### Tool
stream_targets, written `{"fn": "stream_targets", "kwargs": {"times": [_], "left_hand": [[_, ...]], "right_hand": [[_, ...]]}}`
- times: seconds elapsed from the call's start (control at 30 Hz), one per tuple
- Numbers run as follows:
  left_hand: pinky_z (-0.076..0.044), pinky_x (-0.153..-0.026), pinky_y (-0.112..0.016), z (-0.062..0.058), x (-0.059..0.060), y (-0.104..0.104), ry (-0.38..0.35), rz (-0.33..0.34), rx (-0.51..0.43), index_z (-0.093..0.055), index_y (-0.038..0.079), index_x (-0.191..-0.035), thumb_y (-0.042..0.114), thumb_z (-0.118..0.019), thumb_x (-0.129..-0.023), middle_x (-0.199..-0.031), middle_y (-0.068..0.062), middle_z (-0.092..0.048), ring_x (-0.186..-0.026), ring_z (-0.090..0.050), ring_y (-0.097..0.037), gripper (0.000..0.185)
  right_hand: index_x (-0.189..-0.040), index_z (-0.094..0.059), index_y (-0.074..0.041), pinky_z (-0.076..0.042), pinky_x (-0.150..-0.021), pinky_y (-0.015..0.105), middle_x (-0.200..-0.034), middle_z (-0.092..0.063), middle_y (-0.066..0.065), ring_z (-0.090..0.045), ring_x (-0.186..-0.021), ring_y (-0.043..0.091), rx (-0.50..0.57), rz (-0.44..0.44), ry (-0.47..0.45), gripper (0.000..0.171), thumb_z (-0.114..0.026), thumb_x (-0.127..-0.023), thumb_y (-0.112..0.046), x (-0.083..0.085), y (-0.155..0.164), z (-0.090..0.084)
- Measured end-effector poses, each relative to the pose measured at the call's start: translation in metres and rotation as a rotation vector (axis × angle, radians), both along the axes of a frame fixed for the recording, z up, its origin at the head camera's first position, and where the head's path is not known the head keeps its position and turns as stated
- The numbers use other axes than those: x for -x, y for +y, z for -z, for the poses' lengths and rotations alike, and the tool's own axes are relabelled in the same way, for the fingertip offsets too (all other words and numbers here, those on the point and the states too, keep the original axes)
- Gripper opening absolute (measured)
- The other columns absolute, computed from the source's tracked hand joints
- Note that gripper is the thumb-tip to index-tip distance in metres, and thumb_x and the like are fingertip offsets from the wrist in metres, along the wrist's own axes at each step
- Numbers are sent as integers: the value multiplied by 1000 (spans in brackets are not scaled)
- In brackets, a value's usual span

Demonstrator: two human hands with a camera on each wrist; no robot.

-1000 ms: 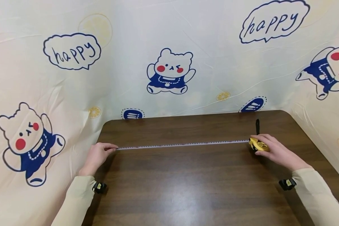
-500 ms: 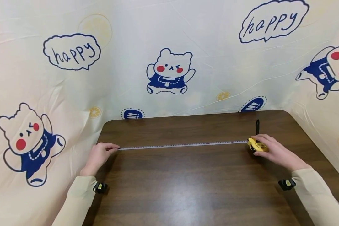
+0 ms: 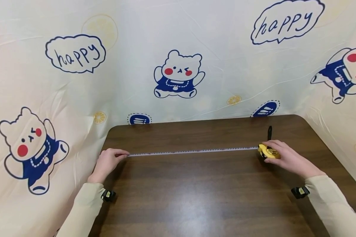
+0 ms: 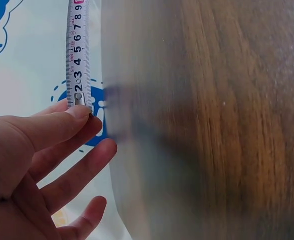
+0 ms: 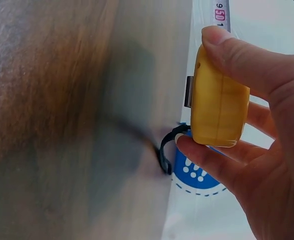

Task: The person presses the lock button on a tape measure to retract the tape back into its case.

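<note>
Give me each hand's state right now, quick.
Left hand: holding the free end of the extended tape blade, pinched by thumb and finger.
Right hand: holding the yellow tape measure case.

Head view: high, facing forward-down across table (image 3: 195,184). Wrist views: close on left hand (image 3: 107,162), right hand (image 3: 290,159). All share tape blade (image 3: 195,151).

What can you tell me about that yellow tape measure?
The tape measure has a rounded yellow case, seemingly plastic, with a metal-looking clip and a black strap. The right hand grips the case. The pale, straight blade, printed with black numbers, stretches over the table to the left hand, which pinches its end.
</note>
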State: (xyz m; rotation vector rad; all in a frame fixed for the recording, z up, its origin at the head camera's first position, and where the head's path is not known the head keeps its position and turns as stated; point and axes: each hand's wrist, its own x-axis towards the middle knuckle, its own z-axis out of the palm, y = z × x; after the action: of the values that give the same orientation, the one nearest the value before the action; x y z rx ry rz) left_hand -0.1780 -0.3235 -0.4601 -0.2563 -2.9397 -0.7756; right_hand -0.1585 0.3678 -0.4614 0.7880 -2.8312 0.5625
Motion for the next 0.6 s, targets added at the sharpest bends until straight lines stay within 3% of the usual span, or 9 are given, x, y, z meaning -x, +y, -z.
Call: {"fn": "stream_targets", "kwargs": {"times": [0.37, 0.6], "left_hand": [[-55, -90, -57, 2, -1, 4, -12, -9, -21, -84, 12, -102, 10, -78, -94, -105, -12, -79, -102, -73, -35, 11], [-55, -90, -57, 8, -1, 6, -16, -21, -16, -84, 12, -102, 11, -78, -94, -105, -11, -79, -102, -73, -35, 10]], "right_hand": [[-137, -60, 1, -49, -89, 61, -129, -61, 22, -57, -113, 40, 7, 3, -39, 64, -89, -83, -19, 1, -4, -5], [-140, -58, 1, -49, -94, 64, -133, -58, 24, -55, -117, 43, 10, 23, -120, 64, -86, -88, -23, -1, -5, -5]]}}
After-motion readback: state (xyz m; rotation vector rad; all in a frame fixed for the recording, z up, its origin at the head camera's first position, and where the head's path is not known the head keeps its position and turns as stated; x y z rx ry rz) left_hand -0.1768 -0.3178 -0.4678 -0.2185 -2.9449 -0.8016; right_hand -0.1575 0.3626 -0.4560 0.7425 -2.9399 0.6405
